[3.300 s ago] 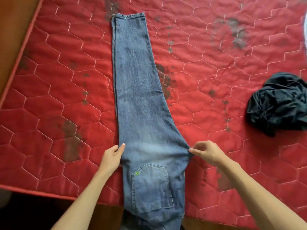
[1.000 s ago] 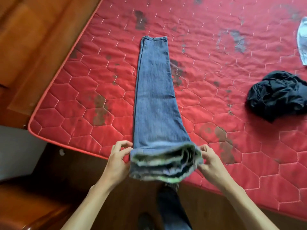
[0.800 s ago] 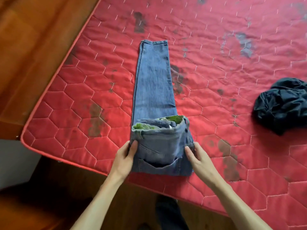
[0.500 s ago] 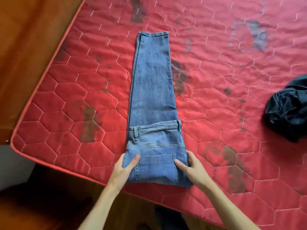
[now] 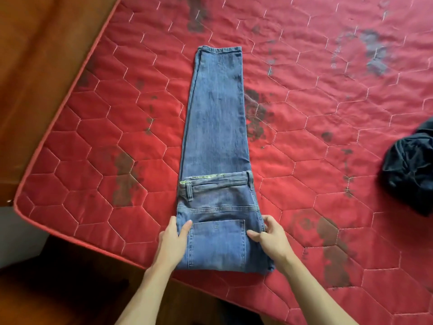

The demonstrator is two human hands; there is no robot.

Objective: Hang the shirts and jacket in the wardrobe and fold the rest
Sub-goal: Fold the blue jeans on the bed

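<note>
**Folding step, seen from the head camera.** Your left hand (image 5: 172, 242) lies with straight fingers against the left edge of the folded seat and grips nothing. The jeans (image 5: 218, 137) lie lengthwise on the red mattress (image 5: 93, 137), with the waistband turned over the legs. Your right hand (image 5: 271, 242) pinches the fold's right edge, thumb on top. The next move is probably to carry this fold on towards the hems, keeping the edges square. At far right a dark garment (image 5: 412, 170) is cut off by the frame, and its kind cannot be told.
</note>
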